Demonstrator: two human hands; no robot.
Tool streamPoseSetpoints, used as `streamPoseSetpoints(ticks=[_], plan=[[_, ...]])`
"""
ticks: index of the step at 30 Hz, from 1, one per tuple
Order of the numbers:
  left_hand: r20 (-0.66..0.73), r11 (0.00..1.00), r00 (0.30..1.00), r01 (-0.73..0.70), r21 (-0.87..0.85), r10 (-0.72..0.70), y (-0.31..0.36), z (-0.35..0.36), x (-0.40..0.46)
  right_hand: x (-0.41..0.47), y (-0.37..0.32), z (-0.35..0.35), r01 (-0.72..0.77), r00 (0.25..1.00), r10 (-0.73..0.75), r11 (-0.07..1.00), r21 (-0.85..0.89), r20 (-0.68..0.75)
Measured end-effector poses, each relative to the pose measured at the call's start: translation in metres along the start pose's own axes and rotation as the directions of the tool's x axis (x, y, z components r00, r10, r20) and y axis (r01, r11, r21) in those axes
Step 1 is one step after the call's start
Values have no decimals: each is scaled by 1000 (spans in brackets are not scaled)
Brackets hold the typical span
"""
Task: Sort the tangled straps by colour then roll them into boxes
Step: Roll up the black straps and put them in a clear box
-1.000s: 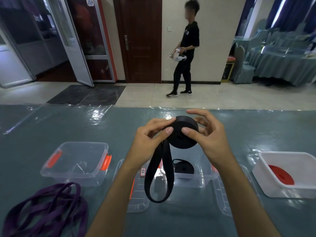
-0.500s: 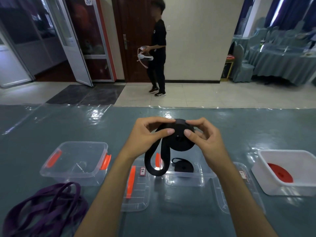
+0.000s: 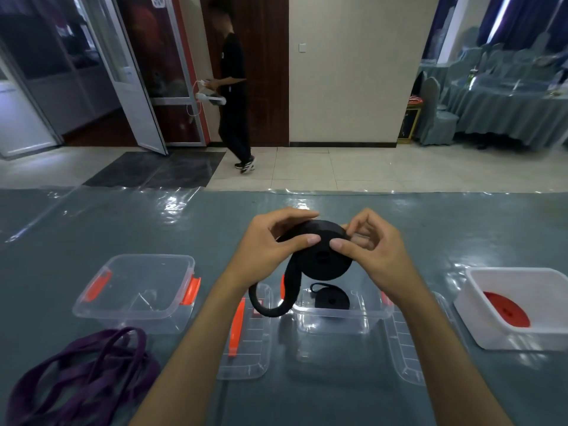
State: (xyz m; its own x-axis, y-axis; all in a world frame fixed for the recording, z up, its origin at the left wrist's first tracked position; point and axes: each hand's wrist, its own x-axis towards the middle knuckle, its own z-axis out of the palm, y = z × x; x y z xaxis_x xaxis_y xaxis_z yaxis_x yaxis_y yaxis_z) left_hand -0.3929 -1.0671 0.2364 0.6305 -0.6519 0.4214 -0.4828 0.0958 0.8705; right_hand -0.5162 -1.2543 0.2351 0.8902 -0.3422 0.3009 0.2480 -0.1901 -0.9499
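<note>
A black strap roll point(image 3: 325, 261) is held above the table between both hands. My left hand point(image 3: 270, 247) grips its left side and the strap feeding onto it. My right hand point(image 3: 373, 247) pinches the roll's right side. A short loose tail point(image 3: 278, 302) hangs in a curl below. Under it a clear box point(image 3: 338, 318) holds a smaller black roll point(image 3: 332, 299). A white box point(image 3: 516, 309) at the right holds a red roll point(image 3: 505, 309). Tangled purple straps point(image 3: 83, 376) lie at the front left.
An empty clear box with orange clips point(image 3: 135, 290) stands at the left. Two clear lids point(image 3: 246, 339) point(image 3: 412, 342) lie flat beside the middle box. A person point(image 3: 233, 96) walks across the floor beyond the table's far edge point(image 3: 307, 192).
The hanging black tail has grown shorter as more strap wound onto the roll. The roll sits a little lower. The person behind has walked left toward the door.
</note>
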Motion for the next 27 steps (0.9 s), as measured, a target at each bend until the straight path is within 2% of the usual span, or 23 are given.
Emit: streamPoseSetpoints(ticks=[2, 5, 9, 12, 16, 19, 22, 25, 27], plan=[[17, 999, 999, 51, 5, -51, 1, 4, -3, 0, -4, -2, 22, 1000, -22, 1000, -11, -7], [157, 991, 981, 102, 87, -115, 5, -4, 1, -3, -5, -2, 26, 999, -26, 1000, -7, -22], [229, 956, 972, -8, 292, -62, 11, -9, 7, -5, 4, 3, 3, 1000, -3, 1000, 21, 5], [226, 936, 974, -50, 349, -33, 7, 0, 6, -4, 6, -1, -68, 995, 68, 998, -1, 74], [173, 974, 983, 17, 226, -58, -4, 8, 3, -2, -1, -11, -26, 985, 33, 999, -43, 167], [156, 991, 982, 92, 94, -106, -8, 9, 1, -3, 2, -7, 22, 996, -20, 999, -27, 92], [132, 984, 978, 168, -59, -159, -10, 3, 1, -6, 7, -4, 13, 1000, -14, 998, 62, 15], [111, 983, 980, 172, -58, -165, -13, -2, 2, -9, 11, -3, 16, 1000, -15, 997, 80, -16], [91, 986, 984, 157, -55, -152, -14, -1, 1, -12, 13, -4, -37, 999, 34, 994, 101, 31]])
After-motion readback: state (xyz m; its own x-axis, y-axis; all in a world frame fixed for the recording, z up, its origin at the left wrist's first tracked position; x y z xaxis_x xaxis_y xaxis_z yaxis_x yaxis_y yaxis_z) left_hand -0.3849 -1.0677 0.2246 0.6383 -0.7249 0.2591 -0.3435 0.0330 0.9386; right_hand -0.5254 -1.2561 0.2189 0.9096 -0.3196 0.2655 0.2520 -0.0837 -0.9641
